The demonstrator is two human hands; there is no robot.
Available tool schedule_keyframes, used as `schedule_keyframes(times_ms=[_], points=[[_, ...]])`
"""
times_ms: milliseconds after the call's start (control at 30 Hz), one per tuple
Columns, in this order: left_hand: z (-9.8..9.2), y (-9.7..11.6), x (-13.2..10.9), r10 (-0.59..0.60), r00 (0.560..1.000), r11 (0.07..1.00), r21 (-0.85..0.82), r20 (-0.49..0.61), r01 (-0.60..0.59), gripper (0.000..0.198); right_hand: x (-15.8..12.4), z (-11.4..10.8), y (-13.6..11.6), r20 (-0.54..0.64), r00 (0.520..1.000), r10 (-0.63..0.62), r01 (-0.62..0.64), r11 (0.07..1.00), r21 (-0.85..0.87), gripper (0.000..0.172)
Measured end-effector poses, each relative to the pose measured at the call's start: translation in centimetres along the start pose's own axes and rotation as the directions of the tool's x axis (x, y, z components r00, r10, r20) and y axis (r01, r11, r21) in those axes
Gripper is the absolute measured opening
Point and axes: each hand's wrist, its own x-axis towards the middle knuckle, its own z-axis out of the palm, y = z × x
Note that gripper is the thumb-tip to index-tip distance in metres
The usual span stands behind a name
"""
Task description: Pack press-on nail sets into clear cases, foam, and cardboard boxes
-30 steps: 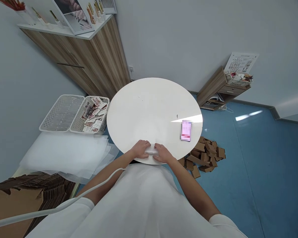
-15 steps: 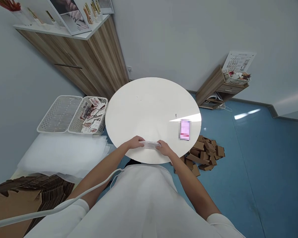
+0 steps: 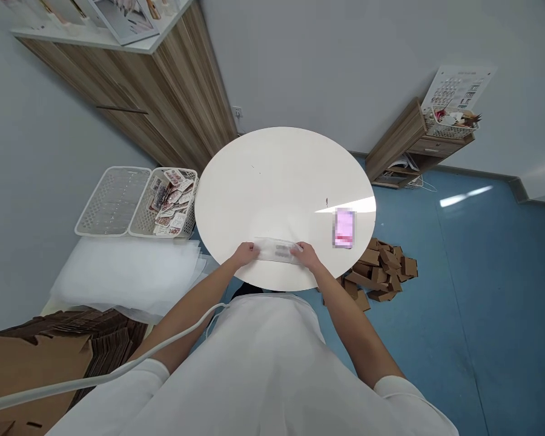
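Note:
Near the front edge of the round white table, a flat translucent white packet stretches between my hands, with small grey shapes showing through its right half. My left hand is closed on the packet's left end. The right end is pinched by my right hand, its fingers along the top corner. A phone with a blurred pink screen lies to the right on the table. A small dark bit lies above the phone.
Left of the table are a basket of printed cards, a basket of clear packets, white sheets and stacked flat cardboard. Brown boxes lie on the floor at right. A white cable crosses my left arm.
The packet has turned from a narrow, edge-on strip to a wider, flatter face, with grey shapes now visible. Both hands still hold its ends. The whole view has shifted slightly.

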Motion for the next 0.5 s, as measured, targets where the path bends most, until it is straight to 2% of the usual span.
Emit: schedule_keyframes(times_ms=[300,433,500], points=[[0.4,-0.2,-0.3,-0.062,0.991,0.997,0.042,-0.115,0.068,0.014,-1.1,0.2,1.1,-0.242,0.965,0.099,-0.091,0.995,0.042,0.033],[0.8,-0.1,-0.7,-0.063,0.985,0.996,0.053,-0.159,0.073,0.023,-2.2,1.0,1.1,-0.387,0.921,0.053,-0.013,0.994,0.104,0.044],[1.3,-0.1,-1.1,-0.043,0.971,0.996,0.069,-0.236,0.061,0.035,-2.9,1.6,1.1,-0.468,0.883,0.020,0.033,0.994,0.106,0.049]])
